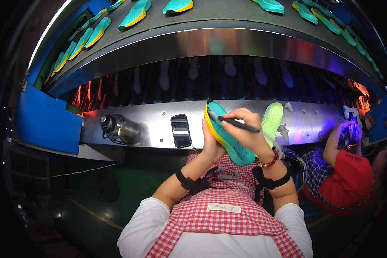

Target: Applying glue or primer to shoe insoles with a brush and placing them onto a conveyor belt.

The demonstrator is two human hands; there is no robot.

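A teal shoe sole [241,150] with a yellow edge is tilted up in front of me. My left hand [213,144] grips it from its left side and underneath, the fingers partly hidden behind it. Pinched in my right hand [245,129] is a slim black-handled brush [241,124], its pale front part lying over the sole's upper end. Just beyond my right wrist, a light green sole [272,120] with small holes rests on the metal bench [150,116], partly covered by the hand.
A black phone [181,130] and a clear bottle [122,129] with a dark lid stand on the bench at left. Teal and yellow soles [135,13] line the belt [223,15] above. More soles hang in the dark opening. A co-worker in red [348,180] works at right.
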